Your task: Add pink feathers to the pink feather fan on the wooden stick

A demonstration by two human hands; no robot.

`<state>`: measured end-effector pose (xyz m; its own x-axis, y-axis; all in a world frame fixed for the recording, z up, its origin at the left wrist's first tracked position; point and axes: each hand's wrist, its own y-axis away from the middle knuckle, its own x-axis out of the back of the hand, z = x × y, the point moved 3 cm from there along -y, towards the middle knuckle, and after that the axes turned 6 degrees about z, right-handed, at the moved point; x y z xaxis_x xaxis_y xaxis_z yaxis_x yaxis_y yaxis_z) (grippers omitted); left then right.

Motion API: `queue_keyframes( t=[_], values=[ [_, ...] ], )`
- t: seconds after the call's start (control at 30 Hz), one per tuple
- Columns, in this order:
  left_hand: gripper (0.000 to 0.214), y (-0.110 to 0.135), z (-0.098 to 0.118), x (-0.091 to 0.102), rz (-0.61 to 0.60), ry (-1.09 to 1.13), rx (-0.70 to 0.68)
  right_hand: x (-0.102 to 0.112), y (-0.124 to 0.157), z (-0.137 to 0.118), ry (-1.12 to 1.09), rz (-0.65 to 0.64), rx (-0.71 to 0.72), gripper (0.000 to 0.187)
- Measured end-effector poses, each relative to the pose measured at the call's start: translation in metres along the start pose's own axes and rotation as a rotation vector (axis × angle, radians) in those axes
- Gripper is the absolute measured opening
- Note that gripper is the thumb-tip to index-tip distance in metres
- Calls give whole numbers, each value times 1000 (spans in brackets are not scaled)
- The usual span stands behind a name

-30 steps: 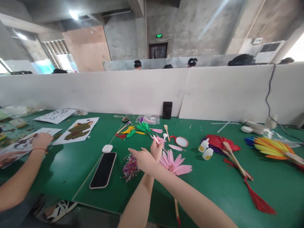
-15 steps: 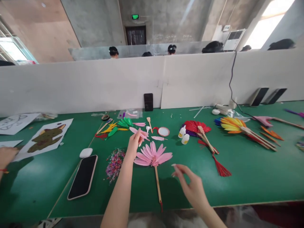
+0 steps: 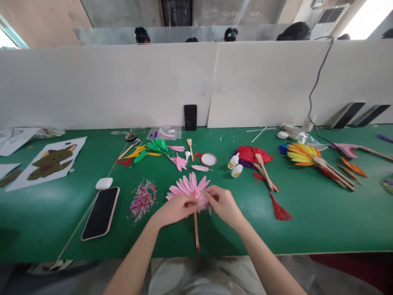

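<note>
A pink feather fan on a wooden stick lies on the green table in front of me. My left hand pinches the fan's base where the feathers meet the stick. My right hand is closed on the fan's right side, fingers on the pink feathers. Loose pink feathers lie just behind the fan. A heap of coloured sequins sits to the left of my left hand.
A black phone and white earbud case lie left. Glue bottles, a red feather fan, a rainbow fan and green and yellow feathers lie behind. A white partition backs the table.
My left hand has come down from the loose pink feather to the fan's base. My right hand has moved left onto the fan. The view has tilted downward.
</note>
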<state>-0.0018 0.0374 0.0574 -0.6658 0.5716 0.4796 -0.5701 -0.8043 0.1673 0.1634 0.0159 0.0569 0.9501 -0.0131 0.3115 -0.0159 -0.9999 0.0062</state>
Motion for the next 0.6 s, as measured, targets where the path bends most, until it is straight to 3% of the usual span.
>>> queue_keyframes(
  t=[0.13,0.23,0.4,0.6],
  values=[
    [33,26,-34,26,561,-55,118,20,-14,14,155,187,29,22],
    [34,49,-55,29,771,-78,192,21,-21,22,238,186,38,25],
    [26,67,-64,9,903,-199,100,13,-28,30,279,108,31,24],
    [19,61,-55,-10,940,-358,-17,11,-35,29,262,77,38,25]
  ],
)
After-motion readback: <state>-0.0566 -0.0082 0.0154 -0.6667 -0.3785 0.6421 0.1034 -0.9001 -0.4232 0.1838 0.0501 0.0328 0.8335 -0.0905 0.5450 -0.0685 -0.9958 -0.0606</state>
